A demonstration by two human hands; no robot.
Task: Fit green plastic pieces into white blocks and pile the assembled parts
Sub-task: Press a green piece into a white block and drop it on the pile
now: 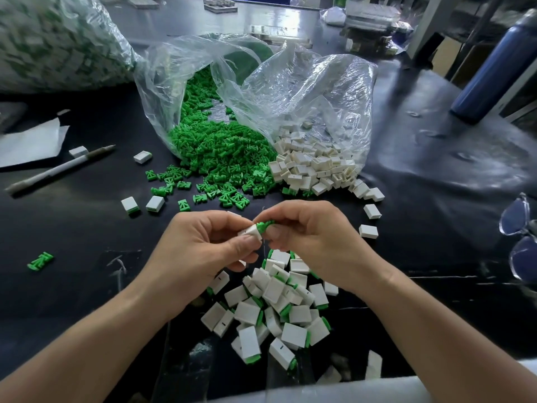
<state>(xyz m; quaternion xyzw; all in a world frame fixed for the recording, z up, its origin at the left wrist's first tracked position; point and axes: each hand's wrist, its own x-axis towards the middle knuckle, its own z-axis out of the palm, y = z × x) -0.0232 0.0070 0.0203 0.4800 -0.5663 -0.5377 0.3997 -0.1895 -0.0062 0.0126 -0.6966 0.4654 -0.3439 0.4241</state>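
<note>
On the black table (87,228) lay a finished pile (276,309); bags stayed full. My left hand (203,245) pinched a white block (250,230), my right hand (308,234) a green piece (263,225).

Room on my left, clutter ahead
Bare table (75,228) lies open leftward; green pieces (220,152), white blocks (313,167) and the finished pile (276,312) crowd the middle.
</note>
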